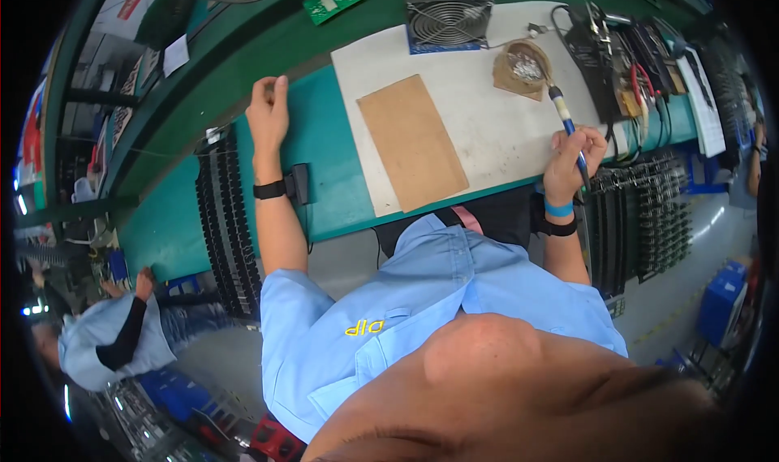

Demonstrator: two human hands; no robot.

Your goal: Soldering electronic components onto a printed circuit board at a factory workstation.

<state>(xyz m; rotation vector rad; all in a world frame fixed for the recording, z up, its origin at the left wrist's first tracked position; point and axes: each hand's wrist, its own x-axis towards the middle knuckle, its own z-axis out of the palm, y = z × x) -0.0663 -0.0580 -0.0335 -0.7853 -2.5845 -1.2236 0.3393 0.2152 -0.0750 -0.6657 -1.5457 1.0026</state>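
My right hand [574, 157] is wrapped round the blue handle of a soldering iron [563, 113] on the right of the bench. The iron's far end points up to a brown, round-mouthed container [501, 76] with shiny, crumpled silvery material inside. Over the green mat [324, 161], my left hand [266, 121] is raised, its fingers loosely bent and the thumb apart, with nothing visible in it. A black wrist strap with a small block is on that arm. Between my hands, a brown cardboard sheet [414, 141] lies on a white sheet [495, 137].
A fan [449, 23] stands at the back, near a green circuit board [334, 4]. Black tool holders and cables [621, 64] crowd the right end. Dark slotted racks stand at left [223, 218] and right [613, 243]. A co-worker [122, 332] is at far left.
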